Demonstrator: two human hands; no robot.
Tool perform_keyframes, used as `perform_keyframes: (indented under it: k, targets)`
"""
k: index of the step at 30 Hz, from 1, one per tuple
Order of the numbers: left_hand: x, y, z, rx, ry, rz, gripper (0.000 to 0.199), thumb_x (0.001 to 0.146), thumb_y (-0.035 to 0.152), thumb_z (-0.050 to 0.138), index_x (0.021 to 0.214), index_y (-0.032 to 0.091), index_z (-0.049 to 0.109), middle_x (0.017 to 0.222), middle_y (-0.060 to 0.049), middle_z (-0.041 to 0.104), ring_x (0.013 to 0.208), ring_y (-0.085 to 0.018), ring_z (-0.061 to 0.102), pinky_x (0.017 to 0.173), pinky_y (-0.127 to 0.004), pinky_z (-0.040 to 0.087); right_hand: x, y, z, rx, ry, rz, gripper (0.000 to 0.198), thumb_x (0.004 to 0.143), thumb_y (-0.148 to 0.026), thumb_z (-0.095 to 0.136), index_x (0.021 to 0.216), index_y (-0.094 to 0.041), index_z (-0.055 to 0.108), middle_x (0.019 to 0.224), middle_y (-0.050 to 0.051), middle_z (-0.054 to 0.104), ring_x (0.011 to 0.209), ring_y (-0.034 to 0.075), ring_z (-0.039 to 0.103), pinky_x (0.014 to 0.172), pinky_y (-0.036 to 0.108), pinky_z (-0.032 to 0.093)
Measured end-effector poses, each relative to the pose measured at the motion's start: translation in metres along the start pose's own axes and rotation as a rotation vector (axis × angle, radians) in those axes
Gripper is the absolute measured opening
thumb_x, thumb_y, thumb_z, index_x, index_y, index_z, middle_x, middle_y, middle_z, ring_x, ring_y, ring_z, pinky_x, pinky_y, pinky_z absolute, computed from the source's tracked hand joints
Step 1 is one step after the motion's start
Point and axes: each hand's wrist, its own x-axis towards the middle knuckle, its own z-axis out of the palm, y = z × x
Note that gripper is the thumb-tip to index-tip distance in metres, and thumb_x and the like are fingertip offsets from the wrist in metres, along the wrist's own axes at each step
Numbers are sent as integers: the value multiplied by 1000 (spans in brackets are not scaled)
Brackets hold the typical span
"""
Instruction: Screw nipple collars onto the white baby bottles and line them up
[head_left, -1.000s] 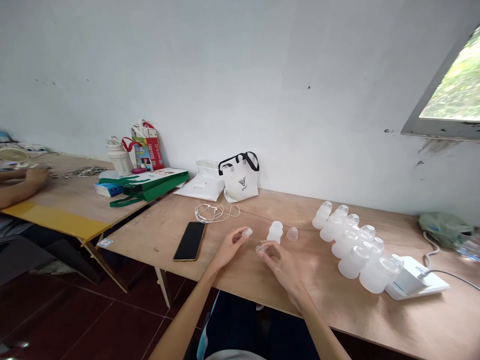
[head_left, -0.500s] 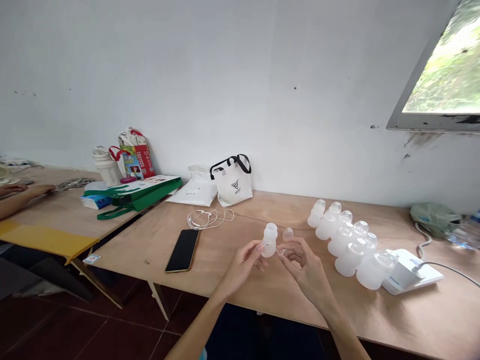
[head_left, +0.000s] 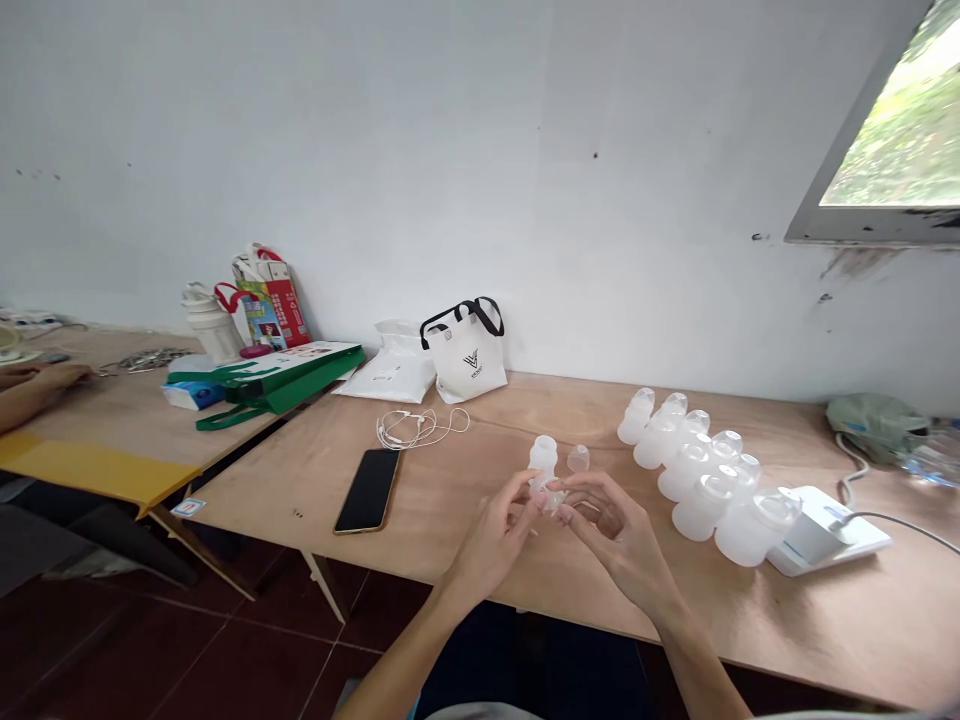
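Note:
Between my hands are small translucent pieces (head_left: 553, 497), one looking like a bottle's collar ring and one like a clear nipple; fingers cover much of them. My left hand (head_left: 499, 525) pinches the ring from the left. From the right, my right hand (head_left: 611, 520) grips the clear piece, thumb and fingers bent. Just beyond my fingers stands a small frosted baby bottle (head_left: 544, 454), its lower part hidden. A clear domed cap (head_left: 578, 458) rests on the table to the right of that bottle.
Several capped frosted bottles (head_left: 697, 468) stand in rows at right, beside a white box with a cable (head_left: 829, 535). A phone (head_left: 367, 490), earphones (head_left: 420, 428) and white bag (head_left: 471, 355) lie left. A green bag (head_left: 300, 375) spans the table gap; another person's hand (head_left: 52, 378) is far left.
My hands have come together, bringing the right hand's clear piece up against the ring in my left. The view has shifted slightly; the standing bottle and cap stay put.

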Motion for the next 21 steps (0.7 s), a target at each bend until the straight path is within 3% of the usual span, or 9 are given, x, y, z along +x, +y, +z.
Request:
perform_keyframes:
  k: [3, 5, 8, 11, 14, 17, 21]
  targets:
    - [-3, 5, 1, 86, -8, 24, 47, 101, 48, 55, 144, 29, 57, 124, -6, 73, 105, -24, 71, 77, -30, 62, 0, 3, 2, 43, 48, -33, 25, 94, -37, 69, 116, -30, 60, 100, 3, 73, 84, 19, 71, 85, 40, 61]
    - [-4, 5, 0, 133, -15, 25, 47, 102, 48, 52, 145, 30, 57, 117, -5, 76, 94, -22, 73, 77, -30, 61, 0, 5, 3, 57, 83, -37, 28, 94, -36, 70, 119, -31, 58, 94, 2, 71, 81, 19, 70, 84, 40, 61]
    - [-5, 3, -1, 171, 14, 12, 46, 101, 49, 53, 143, 31, 58, 109, -3, 77, 81, -20, 73, 75, -29, 60, -1, 7, 5, 26, 87, -28, 26, 93, -39, 71, 114, -30, 59, 102, 4, 69, 85, 19, 70, 83, 39, 61]
    - [-4, 2, 0, 145, 46, 11, 44, 99, 49, 56, 137, 29, 62, 108, -3, 78, 88, -22, 73, 73, -28, 61, -1, 11, 9, -126, 112, -37, 24, 91, -43, 72, 108, -29, 63, 99, 3, 67, 76, 17, 66, 68, 32, 60]
    - [-4, 2, 2, 77, 42, 20, 42, 100, 49, 55, 133, 26, 66, 110, -6, 77, 91, -23, 73, 70, -29, 63, -2, 20, 12, -302, 215, -46, 25, 87, -49, 75, 98, -28, 67, 87, 1, 63, 60, 13, 56, 49, 26, 49]
    - [-5, 5, 1, 48, 10, 35, 43, 101, 49, 54, 135, 25, 65, 114, -7, 76, 93, -23, 73, 69, -29, 63, -2, 25, 11, -323, 230, 7, 28, 86, -54, 74, 90, -27, 66, 78, -1, 61, 56, 13, 53, 46, 25, 44]
    - [-8, 10, -4, 73, -62, 51, 43, 101, 48, 54, 137, 26, 65, 112, -7, 76, 93, -23, 72, 71, -28, 61, -3, 22, 11, -246, 170, 89, 32, 87, -56, 72, 97, -27, 66, 73, -2, 63, 54, 12, 53, 44, 24, 42]
